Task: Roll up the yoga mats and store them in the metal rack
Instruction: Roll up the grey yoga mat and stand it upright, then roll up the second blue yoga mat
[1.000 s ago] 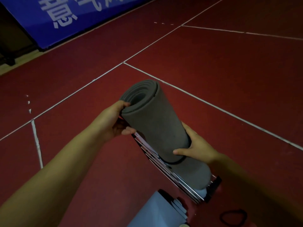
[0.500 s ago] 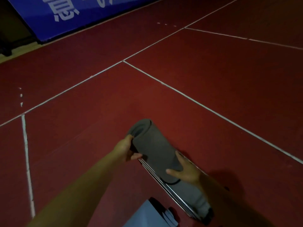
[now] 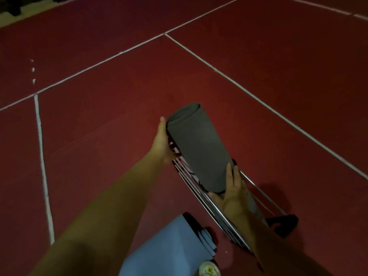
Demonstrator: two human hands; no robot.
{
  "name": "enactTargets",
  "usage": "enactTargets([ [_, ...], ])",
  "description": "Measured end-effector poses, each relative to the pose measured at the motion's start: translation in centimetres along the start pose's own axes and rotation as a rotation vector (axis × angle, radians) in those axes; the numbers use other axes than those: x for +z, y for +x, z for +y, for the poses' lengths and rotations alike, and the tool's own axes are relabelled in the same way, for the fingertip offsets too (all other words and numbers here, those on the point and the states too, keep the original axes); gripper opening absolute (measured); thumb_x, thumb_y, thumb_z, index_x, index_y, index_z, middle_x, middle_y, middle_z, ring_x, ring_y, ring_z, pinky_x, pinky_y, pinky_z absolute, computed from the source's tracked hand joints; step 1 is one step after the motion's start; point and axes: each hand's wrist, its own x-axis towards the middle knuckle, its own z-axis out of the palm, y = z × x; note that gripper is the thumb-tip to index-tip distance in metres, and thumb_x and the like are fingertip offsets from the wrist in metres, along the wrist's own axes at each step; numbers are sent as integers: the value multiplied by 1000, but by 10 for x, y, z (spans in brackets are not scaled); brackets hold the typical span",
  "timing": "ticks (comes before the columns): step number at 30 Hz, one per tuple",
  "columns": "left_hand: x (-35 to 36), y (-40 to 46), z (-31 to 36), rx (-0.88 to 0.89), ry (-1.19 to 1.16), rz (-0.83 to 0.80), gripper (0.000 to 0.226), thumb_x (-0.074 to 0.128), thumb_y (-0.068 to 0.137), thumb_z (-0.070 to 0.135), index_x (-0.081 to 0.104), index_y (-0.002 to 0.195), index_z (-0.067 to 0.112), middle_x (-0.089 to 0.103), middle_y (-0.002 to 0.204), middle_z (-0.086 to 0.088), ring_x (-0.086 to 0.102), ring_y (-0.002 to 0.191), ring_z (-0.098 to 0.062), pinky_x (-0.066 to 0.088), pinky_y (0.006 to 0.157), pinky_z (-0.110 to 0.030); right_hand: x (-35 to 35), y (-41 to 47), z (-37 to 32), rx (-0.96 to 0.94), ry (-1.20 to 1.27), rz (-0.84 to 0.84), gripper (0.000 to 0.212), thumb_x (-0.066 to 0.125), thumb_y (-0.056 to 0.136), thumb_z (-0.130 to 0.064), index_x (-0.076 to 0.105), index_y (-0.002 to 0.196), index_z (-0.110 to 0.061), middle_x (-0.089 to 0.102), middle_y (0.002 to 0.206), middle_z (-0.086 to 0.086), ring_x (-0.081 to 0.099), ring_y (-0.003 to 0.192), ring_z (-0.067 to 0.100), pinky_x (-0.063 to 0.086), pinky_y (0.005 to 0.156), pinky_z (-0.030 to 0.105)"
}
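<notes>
I have the rolled grey yoga mat (image 3: 196, 148) lying lengthwise in the metal rack (image 3: 201, 193), its far end sticking out past the rack's upper end and its near end down between the chrome rails. I judge it is set along the rails so the wires cradle the roll and stop it from unrolling or sliding sideways.

My left hand (image 3: 162, 143) lies flat against the left side of the roll near its far end, fingers straight, pressing, not gripping; that looks meant to steady the roll and nudge it in line with the rails. My right hand (image 3: 233, 188) rests on the lower part of the mat with fingers spread and mostly straight, thumb out to the left, pushing the roll down into the rack. Neither hand wraps the mat.

A light blue rolled mat (image 3: 167, 248) stands just beside the rack at the bottom of the view, outside it, so I take it as not yet stored. The rack stands on the red floor (image 3: 99, 120), marked with white lines. A shoe tip (image 3: 209, 269) shows at the lower edge.
</notes>
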Motion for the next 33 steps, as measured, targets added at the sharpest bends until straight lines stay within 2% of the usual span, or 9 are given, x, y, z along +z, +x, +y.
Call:
enactTargets([
  [5, -26, -3, -18, 2, -151, -143, 73, 21, 89, 74, 50, 133, 23, 53, 136, -5, 46, 128, -28, 31, 108, -58, -5, -1, -12, 0, 0, -20, 110, 80, 71, -38, 9, 152, -12, 13, 156, 21, 29, 137, 40, 34, 106, 50],
  [11, -57, -27, -49, -73, -100, -197, 78, 18, 90, 71, 32, 147, 20, 38, 149, -4, 36, 137, -26, 27, 112, -53, 6, -16, -24, 32, -7, 84, 99, 75, 73, -37, 22, 147, 1, 26, 145, 37, 40, 127, 50, 41, 101, 48],
  [13, -79, -37, -64, -89, -93, -228, 79, 17, 90, 71, 31, 147, 19, 39, 149, -5, 37, 136, -26, 28, 111, -52, 17, -27, -30, 37, -26, 151, 93, 70, 73, -38, 28, 144, 5, 30, 139, 42, 47, 119, 52, 47, 93, 47],
  [15, -108, -48, -79, -101, -118, -255, 79, 16, 90, 71, 31, 147, 18, 41, 147, -7, 38, 135, -27, 31, 109, -50, 35, -46, -44, 70, 21, 139, 93, 74, 74, -33, 27, 144, 5, 25, 140, 45, 39, 125, 55, 40, 101, 44],
  [19, -181, -73, -119, -116, -232, -231, 79, 16, 89, 72, 36, 144, 18, 52, 135, -8, 47, 125, -26, 38, 98, -45, 94, -103, -79, 58, 58, 63, 103, 60, 66, -57, 30, 144, 4, 27, 140, 42, 36, 127, 54, 35, 104, 47],
  [23, -274, -95, -184, -163, -300, -162, 77, 16, 90, 72, 44, 136, 18, 56, 127, -8, 52, 118, -26, 42, 93, -43, 171, -159, -108, 123, 146, -121, 90, 80, 71, -32, 35, 144, -2, 44, 136, 26, 46, 124, 39, 39, 101, 36],
  [27, -377, -96, -286, -272, -439, 2, 65, 24, 91, 69, 51, 123, 20, 61, 121, -8, 54, 116, -25, 43, 95, -44, 264, -211, -93, 410, 310, -331, 75, 70, 84, -30, 32, 145, -8, 44, 142, 16, 43, 129, 27, 32, 93, 20],
  [29, -417, -94, -355, -360, -511, 116, 52, 31, 94, 61, 52, 117, 19, 61, 118, -7, 55, 114, -24, 43, 91, -41, 313, -236, -54, 662, 400, -406, 72, 65, 87, -39, 32, 145, -12, 40, 145, 13, 42, 129, 29, 36, 98, 28],
  [33, -469, -92, -510, -564, -626, 419, 35, 45, 97, 41, 50, 116, 12, 56, 116, -11, 53, 108, -24, 39, 93, -37, 402, -282, 43, 1118, 599, -475, 53, 60, 89, -44, 44, 135, -22, 38, 146, 6, 42, 125, 27, 40, 88, 40],
])
